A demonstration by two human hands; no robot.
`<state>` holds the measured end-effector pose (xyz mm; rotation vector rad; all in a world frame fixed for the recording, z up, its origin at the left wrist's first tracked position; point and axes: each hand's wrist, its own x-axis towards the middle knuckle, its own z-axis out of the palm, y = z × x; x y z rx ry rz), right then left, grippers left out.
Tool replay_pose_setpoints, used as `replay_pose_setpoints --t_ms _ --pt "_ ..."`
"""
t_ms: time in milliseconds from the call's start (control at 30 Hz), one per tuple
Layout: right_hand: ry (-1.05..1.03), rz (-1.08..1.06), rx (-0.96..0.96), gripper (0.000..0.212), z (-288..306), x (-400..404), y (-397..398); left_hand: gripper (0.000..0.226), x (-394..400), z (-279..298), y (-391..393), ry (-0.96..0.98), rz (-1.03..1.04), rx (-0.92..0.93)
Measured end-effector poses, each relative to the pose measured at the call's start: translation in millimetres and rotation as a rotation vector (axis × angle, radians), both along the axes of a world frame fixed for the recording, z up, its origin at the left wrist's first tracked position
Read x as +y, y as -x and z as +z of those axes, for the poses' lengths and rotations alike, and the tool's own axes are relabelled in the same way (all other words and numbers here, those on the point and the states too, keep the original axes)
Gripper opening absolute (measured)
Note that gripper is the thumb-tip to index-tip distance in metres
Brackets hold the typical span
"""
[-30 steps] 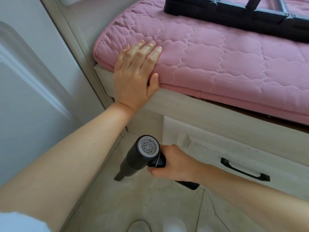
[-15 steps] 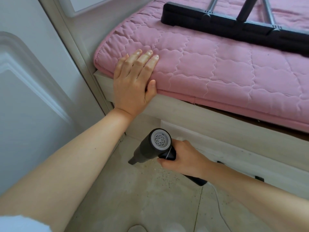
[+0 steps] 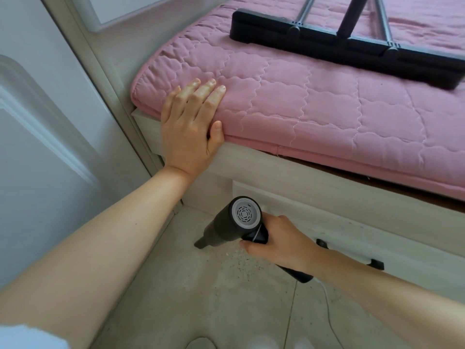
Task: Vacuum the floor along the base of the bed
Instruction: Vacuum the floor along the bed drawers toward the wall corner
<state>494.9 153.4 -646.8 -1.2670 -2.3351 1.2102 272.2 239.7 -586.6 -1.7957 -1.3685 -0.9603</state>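
One handheld vacuum is what I am steering, and over the last second its nozzle has swung from the open floor at lower centre toward the corner where the bed base meets the door frame. It now sits low in the middle of the frame, nozzle tip down on or just above the floor, pointing lower left, its pale rear vent facing the camera. My right hand has its fingers wrapped round the handle, a full firm hold. A scatter of dark crumbs lies on the tile just right of the nozzle, under that hand; a second ago the view did not show it, so I judge the strip along the base is only partly done and the nozzle has to sweep back right over that patch.

My left hand has stayed flat, fingers straight, on the corner of the pink quilted mattress at centre left, with the heel over the bed's edge, bracing me. The drawer front and its dark handle have slid mostly behind my right forearm as the view tilted. A thin white cord trails across the floor at lower right. A black bar-shaped base on metal legs rests on the mattress at upper right. A white door fills the left side.
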Motion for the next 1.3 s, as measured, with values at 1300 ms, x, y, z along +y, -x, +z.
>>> replay_pose_setpoints --t_ms 1300 --pt "0.310 0.132 -0.034 0.023 13 -5 -17 0.054 -1 1 -1 0.029 -0.029 -0.036"
